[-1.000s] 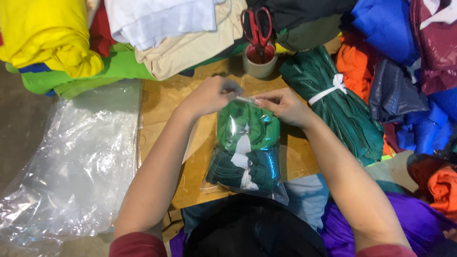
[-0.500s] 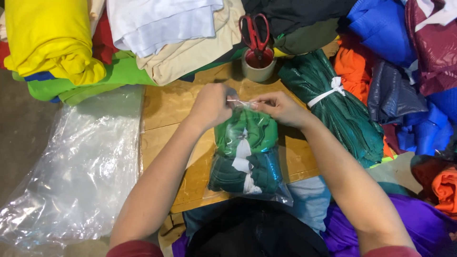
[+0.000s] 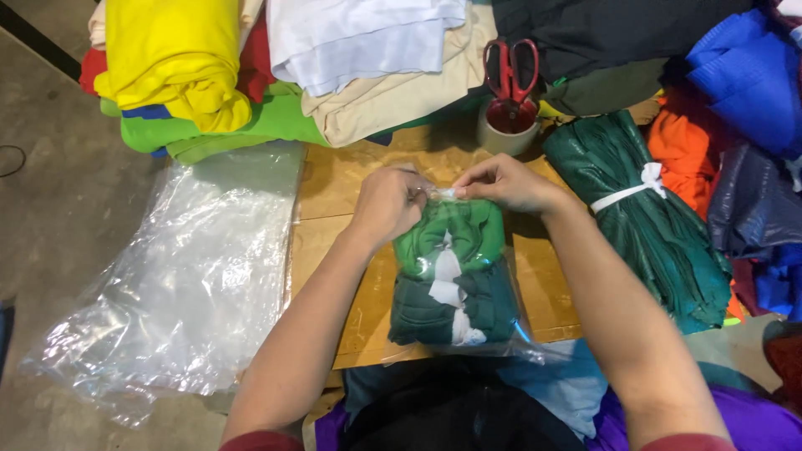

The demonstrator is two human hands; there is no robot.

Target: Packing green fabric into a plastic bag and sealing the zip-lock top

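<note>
Fingers of my left hand [image 3: 386, 205] and right hand [image 3: 499, 182] pinch shut the clear bag [image 3: 455, 276] mouth between them; slick plastic could slip, spilling green garments [image 3: 451, 250].

We've got barely any open space here. The only bare bit of wooden board [image 3: 351, 179] is the strip left of and above the bagged green garment [image 3: 451, 276], which takes up the middle. Straight ahead, the cup with red scissors [image 3: 510, 113] sits just past our right hand [image 3: 501, 182], and the fabric stack [image 3: 276, 75] walls off the far edge. To the right, the tied dark green bundle [image 3: 647, 213] blocks us, with more cloth heaped behind it. On the left, loose clear plastic bags [image 3: 184, 276] hang off the board.
</note>
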